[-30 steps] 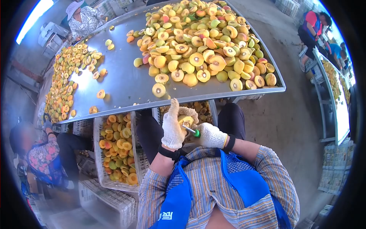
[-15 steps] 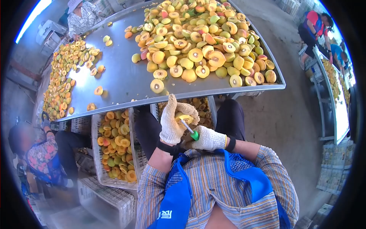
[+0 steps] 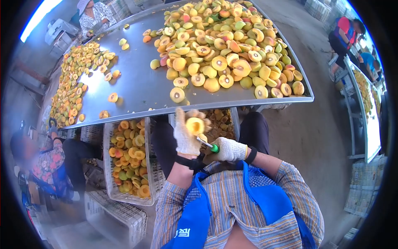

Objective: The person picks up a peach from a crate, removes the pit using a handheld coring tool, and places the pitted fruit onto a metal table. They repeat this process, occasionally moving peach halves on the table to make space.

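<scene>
My left hand (image 3: 188,135), in a pale knit glove, holds a halved yellow fruit (image 3: 195,125) with its hollow facing up. My right hand (image 3: 228,150), also gloved, is closed round the green handle (image 3: 214,148) of a metal pitting tool (image 3: 203,141). A small yellowish piece (image 3: 202,137) sits at the tool's tip, just below the fruit half. Both hands are in front of the near edge of the metal table (image 3: 141,91). A large pile of halved fruit (image 3: 224,50) lies on the table beyond them.
A white crate (image 3: 108,174) of fruit halves stands left of my legs; another crate (image 3: 234,122) lies beneath my hands. More halves (image 3: 70,87) cover the table's left end. One person (image 3: 45,162) sits at left, another (image 3: 93,18) at the far side. People (image 3: 346,35) work at right.
The fruit half has turned so its hollow faces up, and the tool has moved down out of it with a small piece at the tip. The view has shifted slightly.
</scene>
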A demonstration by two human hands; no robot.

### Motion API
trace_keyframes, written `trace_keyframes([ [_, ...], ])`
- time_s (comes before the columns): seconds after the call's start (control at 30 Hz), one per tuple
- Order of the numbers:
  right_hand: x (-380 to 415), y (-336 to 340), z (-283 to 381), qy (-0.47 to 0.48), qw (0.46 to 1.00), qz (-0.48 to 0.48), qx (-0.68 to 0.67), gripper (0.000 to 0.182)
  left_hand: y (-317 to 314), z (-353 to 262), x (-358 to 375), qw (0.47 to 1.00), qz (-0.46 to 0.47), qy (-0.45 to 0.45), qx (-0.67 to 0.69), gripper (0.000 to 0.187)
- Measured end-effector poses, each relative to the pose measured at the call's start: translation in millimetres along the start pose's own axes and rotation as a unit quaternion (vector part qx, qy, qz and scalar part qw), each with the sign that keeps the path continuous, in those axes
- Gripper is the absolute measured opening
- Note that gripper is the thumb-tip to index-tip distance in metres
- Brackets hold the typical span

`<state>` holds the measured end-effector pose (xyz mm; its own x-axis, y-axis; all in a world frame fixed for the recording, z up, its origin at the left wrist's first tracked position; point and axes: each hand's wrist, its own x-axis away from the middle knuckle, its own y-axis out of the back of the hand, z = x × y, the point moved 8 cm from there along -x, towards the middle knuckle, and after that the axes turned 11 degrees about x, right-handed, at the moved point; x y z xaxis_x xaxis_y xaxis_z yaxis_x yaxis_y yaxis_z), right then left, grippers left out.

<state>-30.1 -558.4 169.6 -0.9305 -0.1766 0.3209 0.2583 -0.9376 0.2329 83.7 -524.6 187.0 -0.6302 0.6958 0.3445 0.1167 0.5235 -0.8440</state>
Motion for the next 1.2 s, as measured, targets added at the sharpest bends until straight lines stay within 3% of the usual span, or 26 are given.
trace_keyframes([
  [0.07, -6, 14, -21, 0.007, 0.994, -0.081, 0.077, 0.027, 39, -49, -6, 0.991, -0.064, -0.111, 0.039, 0.055],
  [0.1, 5, 27, -17, -0.185, 0.972, -0.054, 0.136, 0.027, 56, -81, -2, 0.985, -0.074, -0.155, 0.009, 0.055],
  [0.13, 3, 40, -18, -0.157, 0.957, -0.076, 0.233, 0.03, 63, -114, 14, 0.975, -0.081, -0.196, -0.062, 0.055],
  [0.17, 2, 49, -40, -0.135, 0.936, -0.116, 0.304, 0.032, 79, -149, 38, 0.907, -0.216, -0.288, -0.217, 0.055],
  [0.2, 0, 57, -54, -0.112, 0.907, -0.16, 0.372, 0.034, 88, -181, 44, 0.827, -0.215, -0.352, -0.381, 0.052],
  [0.23, 2, 61, -52, -0.109, 0.908, -0.163, 0.371, 0.034, 77, -205, 57, 0.546, -0.323, -0.346, -0.691, 0.047],
  [0.27, 6, 65, -51, -0.132, 0.917, -0.159, 0.34, 0.034, 56, -206, 65, 0.398, -0.342, -0.407, -0.748, 0.045],
  [0.33, 8, 69, -54, -0.157, 0.925, -0.157, 0.309, 0.035, 22, -193, 43, 0.401, -0.263, -0.443, -0.758, 0.044],
  [0.37, 6, 67, -54, -0.158, 0.915, -0.148, 0.34, 0.034, -11, -171, 28, 0.346, -0.165, -0.493, -0.781, 0.041],
  [0.43, 3, 65, -54, -0.152, 0.917, -0.145, 0.338, 0.032, -47, -127, -21, 0.361, -0.001, -0.506, -0.783, 0.04],
  [0.5, 2, 60, -48, -0.135, 0.922, -0.149, 0.33, 0.031, -83, -73, -64, 0.413, 0.087, -0.424, -0.802, 0.034],
  [0.53, 2, 57, -48, -0.128, 0.924, -0.148, 0.328, 0.031, -82, -44, -89, 0.379, 0.128, -0.398, -0.825, 0.033],
  [0.57, 3, 54, -46, -0.111, 0.922, -0.146, 0.34, 0.03, -94, -15, -106, 0.394, 0.194, -0.318, -0.84, 0.034],
  [0.6, 3, 51, -49, -0.106, 0.923, -0.133, 0.345, 0.028, -97, 10, -119, 0.363, 0.232, -0.306, -0.849, 0.035],
  [0.67, 2, 42, -63, -0.082, 0.932, -0.113, 0.335, 0.028, -103, 36, -131, 0.296, 0.208, -0.212, -0.908, 0.039],
  [0.8, 11, 41, -62, -0.07, 0.938, -0.112, 0.32, 0.029, -100, 45, -135, 0.268, 0.172, -0.16, -0.934, 0.041],
  [1.0, 23, 47, -51, -0.109, 0.933, -0.126, 0.318, 0.033, -59, -6, -138, 0.315, 0.123, -0.119, -0.933, 0.058],
  [1.13, 27, 48, -33, -0.124, 0.929, -0.143, 0.319, 0.035, -52, -32, -132, 0.317, 0.016, -0.051, -0.947, 0.07],
  [1.2, 36, 52, -17, -0.127, 0.925, -0.155, 0.322, 0.035, -28, -47, -137, 0.359, -0.017, -0.053, -0.931, 0.072],
])
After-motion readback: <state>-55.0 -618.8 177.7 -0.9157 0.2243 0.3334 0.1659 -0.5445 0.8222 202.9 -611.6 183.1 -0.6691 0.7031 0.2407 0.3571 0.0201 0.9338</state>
